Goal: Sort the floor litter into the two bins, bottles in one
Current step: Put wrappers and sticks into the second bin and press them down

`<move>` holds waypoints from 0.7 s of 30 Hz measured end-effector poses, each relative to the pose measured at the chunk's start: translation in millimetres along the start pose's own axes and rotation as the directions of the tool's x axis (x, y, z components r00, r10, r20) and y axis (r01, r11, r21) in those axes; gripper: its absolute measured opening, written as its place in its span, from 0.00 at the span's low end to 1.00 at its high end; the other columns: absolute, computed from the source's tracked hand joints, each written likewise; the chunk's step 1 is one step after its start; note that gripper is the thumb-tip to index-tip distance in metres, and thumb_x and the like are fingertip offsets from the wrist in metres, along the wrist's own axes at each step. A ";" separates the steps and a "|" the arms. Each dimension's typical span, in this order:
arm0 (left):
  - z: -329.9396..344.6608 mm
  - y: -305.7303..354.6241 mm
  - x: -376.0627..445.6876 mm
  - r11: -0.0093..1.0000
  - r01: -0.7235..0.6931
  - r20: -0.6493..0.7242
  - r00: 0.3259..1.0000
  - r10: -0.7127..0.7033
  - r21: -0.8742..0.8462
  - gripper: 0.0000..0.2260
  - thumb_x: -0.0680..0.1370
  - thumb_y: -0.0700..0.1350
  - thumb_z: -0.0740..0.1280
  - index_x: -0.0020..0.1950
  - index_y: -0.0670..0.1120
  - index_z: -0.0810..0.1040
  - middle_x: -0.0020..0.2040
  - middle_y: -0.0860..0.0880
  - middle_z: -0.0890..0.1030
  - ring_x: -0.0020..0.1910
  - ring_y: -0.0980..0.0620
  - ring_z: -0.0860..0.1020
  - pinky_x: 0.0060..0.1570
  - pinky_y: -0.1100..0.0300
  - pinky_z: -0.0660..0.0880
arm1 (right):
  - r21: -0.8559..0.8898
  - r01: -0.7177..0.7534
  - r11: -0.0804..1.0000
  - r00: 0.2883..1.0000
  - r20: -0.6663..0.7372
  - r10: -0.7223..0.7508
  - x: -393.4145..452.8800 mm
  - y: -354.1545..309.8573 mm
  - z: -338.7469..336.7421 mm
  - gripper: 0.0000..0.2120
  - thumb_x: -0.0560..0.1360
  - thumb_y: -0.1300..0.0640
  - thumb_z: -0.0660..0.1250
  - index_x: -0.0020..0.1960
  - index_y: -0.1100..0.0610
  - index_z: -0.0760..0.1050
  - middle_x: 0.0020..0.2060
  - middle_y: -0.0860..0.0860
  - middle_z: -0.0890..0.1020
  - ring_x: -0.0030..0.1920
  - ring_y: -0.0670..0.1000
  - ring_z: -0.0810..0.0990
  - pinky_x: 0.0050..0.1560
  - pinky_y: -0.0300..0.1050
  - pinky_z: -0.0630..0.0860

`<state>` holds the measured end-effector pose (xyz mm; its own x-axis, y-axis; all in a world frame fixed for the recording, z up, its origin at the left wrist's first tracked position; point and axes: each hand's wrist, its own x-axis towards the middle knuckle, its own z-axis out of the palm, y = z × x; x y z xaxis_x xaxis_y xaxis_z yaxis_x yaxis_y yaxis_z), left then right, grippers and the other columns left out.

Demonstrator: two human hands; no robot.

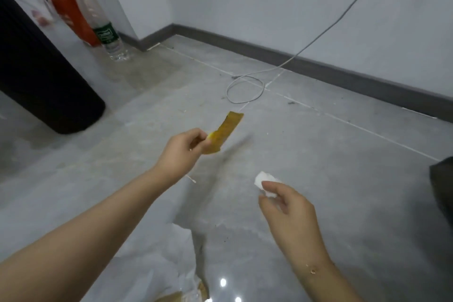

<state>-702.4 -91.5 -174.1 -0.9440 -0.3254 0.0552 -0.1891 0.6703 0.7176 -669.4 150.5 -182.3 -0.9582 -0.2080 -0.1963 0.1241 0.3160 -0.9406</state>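
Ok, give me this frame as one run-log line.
left hand: pinches yellow wrapper | right hand: holds white tissue wad | bottle: far left by wall | black bin: left

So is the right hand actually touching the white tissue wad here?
Touching. The head view shows the right hand pinching the white tissue wad between thumb and fingers, held above the floor, with no gap visible.

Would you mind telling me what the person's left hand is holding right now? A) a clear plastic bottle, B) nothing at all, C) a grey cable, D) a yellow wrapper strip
D: the left hand pinches a yellow wrapper strip above the floor, while the right hand holds a crumpled white tissue.
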 end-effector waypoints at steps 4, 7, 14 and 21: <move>-14.0 43.3 -48.9 0.874 0.115 0.167 0.985 -0.040 -0.472 0.06 0.78 0.35 0.64 0.44 0.42 0.79 0.37 0.49 0.82 0.37 0.58 0.80 0.42 0.68 0.75 | 0.463 -0.186 0.867 0.975 -0.020 0.220 -1.8 -24.3 -3.2 0.04 0.73 0.59 0.71 0.47 0.55 0.81 0.43 0.48 0.84 0.46 0.46 0.81 0.45 0.35 0.75; -24.7 59.1 -73.0 0.775 0.207 0.260 0.964 -0.057 -0.598 0.06 0.79 0.35 0.63 0.48 0.40 0.80 0.39 0.49 0.84 0.38 0.56 0.82 0.42 0.67 0.77 | 0.540 -0.194 0.819 0.977 0.031 0.212 -12.8 -30.7 -3.9 0.12 0.71 0.54 0.73 0.52 0.58 0.80 0.44 0.47 0.85 0.46 0.41 0.82 0.50 0.37 0.75; -9.7 63.2 -104.9 0.827 0.286 0.445 0.894 -0.049 -0.484 0.05 0.78 0.35 0.64 0.49 0.41 0.80 0.41 0.48 0.84 0.39 0.56 0.81 0.44 0.65 0.77 | 0.610 -0.110 0.785 0.994 0.046 0.103 -46.5 -13.5 -3.2 0.05 0.75 0.63 0.68 0.49 0.59 0.82 0.44 0.53 0.86 0.46 0.49 0.84 0.45 0.38 0.79; -40.3 -4.4 -39.7 0.937 -0.045 0.117 0.993 0.005 0.347 0.05 0.76 0.39 0.68 0.50 0.47 0.80 0.44 0.50 0.80 0.42 0.51 0.78 0.46 0.62 0.73 | 0.545 -0.080 0.835 0.989 -0.064 0.136 -28.2 4.4 10.1 0.08 0.74 0.66 0.68 0.43 0.54 0.82 0.37 0.47 0.86 0.39 0.43 0.84 0.37 0.31 0.77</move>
<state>-653.2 -108.5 -151.4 -0.9700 -0.2419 -0.0233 -0.2282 0.8739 0.4291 -639.3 148.4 -183.7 -0.9469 -0.1035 -0.3046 0.3205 -0.2241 -0.9203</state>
